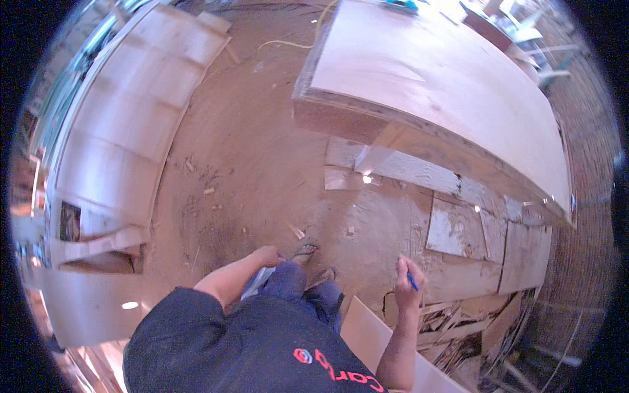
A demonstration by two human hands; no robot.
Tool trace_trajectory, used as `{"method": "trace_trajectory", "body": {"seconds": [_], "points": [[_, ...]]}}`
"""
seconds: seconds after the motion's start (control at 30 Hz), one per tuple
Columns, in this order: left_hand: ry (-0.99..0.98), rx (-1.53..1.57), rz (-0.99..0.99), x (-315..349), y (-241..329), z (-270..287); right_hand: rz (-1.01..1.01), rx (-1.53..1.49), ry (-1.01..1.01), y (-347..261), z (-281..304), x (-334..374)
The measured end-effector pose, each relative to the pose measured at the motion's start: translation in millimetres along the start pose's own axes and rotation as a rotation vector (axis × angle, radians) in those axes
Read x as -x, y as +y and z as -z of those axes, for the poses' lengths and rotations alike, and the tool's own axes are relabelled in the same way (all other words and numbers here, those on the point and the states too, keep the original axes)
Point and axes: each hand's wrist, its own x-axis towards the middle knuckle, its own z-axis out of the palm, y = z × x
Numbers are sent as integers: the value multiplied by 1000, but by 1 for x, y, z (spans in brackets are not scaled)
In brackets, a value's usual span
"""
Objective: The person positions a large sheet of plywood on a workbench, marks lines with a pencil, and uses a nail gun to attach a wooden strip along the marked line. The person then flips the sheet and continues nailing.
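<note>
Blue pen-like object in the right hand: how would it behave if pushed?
The blue pen-like object looks slim, so probably light; its straight outline suggests stiffness. Its elongated shape might let it roll, though blur hides its cross-section.

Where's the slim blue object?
In the head view's right half, the slim blue object is in the bare right hand, up-left of brown wood scraps.

I note the right hand [406, 291] closed around a slim blue object [412, 281]; left hand [266, 255] near the thigh [288, 280], grip unclear. A large pale-topped table [426, 85] stands ahead, right.
</note>
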Motion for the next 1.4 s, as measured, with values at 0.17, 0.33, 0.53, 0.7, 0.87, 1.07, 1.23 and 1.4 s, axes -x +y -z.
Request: {"method": "trace_trajectory", "body": {"seconds": [0.17, 0.33, 0.53, 0.7, 0.87, 1.07, 1.23, 1.4], "points": [[107, 311, 98, 30, -9, -112, 415, -51, -88, -21, -58, -152], [133, 510, 347, 57, 13, -181, 571, -174, -224, -100, -148, -290], [155, 614, 624, 59, 6, -223, 594, -307, -289, -199, -241, -417], [251, 570, 683, 49, 0, -212, 537, -370, -452, -220, -272, -476], [281, 693, 645, 51, 12, -164, 460, -375, -375, -215, -295, -472], [384, 594, 634, 38, 9, -182, 531, -368, -378, -209, -294, -473], [392, 556, 636, 34, 12, -180, 548, -365, -354, -214, -293, -471], [383, 548, 644, 38, 14, -180, 564, -328, -374, -210, -298, -476]]}}
